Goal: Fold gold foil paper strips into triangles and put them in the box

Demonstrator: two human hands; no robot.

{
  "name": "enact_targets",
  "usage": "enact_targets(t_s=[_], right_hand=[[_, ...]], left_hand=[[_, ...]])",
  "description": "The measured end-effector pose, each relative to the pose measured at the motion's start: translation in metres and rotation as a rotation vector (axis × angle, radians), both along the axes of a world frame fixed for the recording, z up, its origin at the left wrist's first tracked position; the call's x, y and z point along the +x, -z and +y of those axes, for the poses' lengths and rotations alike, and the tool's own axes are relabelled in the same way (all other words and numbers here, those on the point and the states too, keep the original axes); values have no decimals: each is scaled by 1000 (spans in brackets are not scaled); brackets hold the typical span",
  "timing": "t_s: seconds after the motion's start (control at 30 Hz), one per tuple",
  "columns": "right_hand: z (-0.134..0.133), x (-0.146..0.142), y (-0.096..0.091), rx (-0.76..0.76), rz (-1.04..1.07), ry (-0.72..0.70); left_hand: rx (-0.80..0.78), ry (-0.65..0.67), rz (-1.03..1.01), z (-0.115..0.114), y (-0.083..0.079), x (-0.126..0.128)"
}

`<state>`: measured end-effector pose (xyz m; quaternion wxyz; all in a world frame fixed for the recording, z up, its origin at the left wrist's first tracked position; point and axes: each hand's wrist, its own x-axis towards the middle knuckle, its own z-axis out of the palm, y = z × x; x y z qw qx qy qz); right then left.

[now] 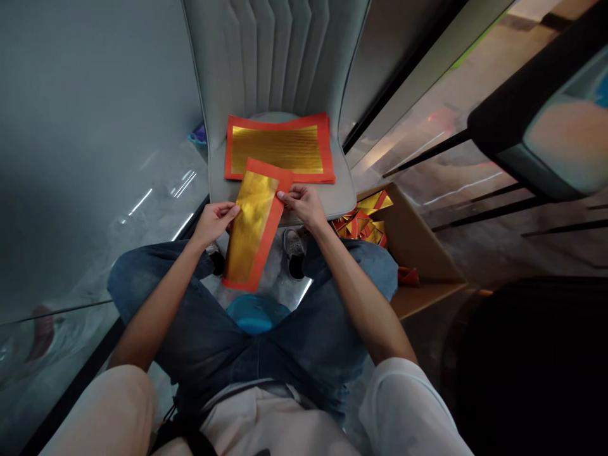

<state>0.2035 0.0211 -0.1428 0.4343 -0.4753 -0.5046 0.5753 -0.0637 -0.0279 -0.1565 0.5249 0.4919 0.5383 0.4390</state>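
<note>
Between my hands is a sheet of joss paper (251, 225), gold foil in the middle with an orange-red border, held up in front of the chair seat. My left hand (216, 221) pinches its left edge with thumb and fingers. On the opposite side, my right hand (304, 201) grips the upper right border, thumb on the front face. Just beyond, a stack of joss paper (278, 149) with the same gold and orange-red pattern lies on the grey chair (218, 171). The held sheet overlaps the stack's front edge in view.
An open cardboard box (422, 247) with folded gold-and-red paper pieces (363, 225) stands right of the chair, by my right knee. Blue plastic (256, 313) shows between my thighs. A glossy panel (95, 126) rises on the left; another chair (546, 126) stands at the right.
</note>
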Motion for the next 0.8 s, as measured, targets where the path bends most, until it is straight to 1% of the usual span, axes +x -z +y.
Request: enact_targets(t_s=[0.17, 0.33, 0.5, 0.63, 0.73, 0.8], right_hand=[[2, -1, 3, 32, 46, 4], [5, 0, 10, 30, 35, 5], [7, 0, 11, 0, 16, 10], [6, -1, 10, 5, 42, 7], [3, -2, 8, -21, 47, -30], [0, -4, 7, -76, 47, -88]], left_hand=[[38, 0, 21, 2, -2, 1], [70, -23, 57, 3, -3, 3], [136, -55, 70, 3, 0, 4], [163, -74, 83, 4, 5, 3], [172, -106, 97, 5, 7, 3], [184, -123, 104, 5, 7, 3]])
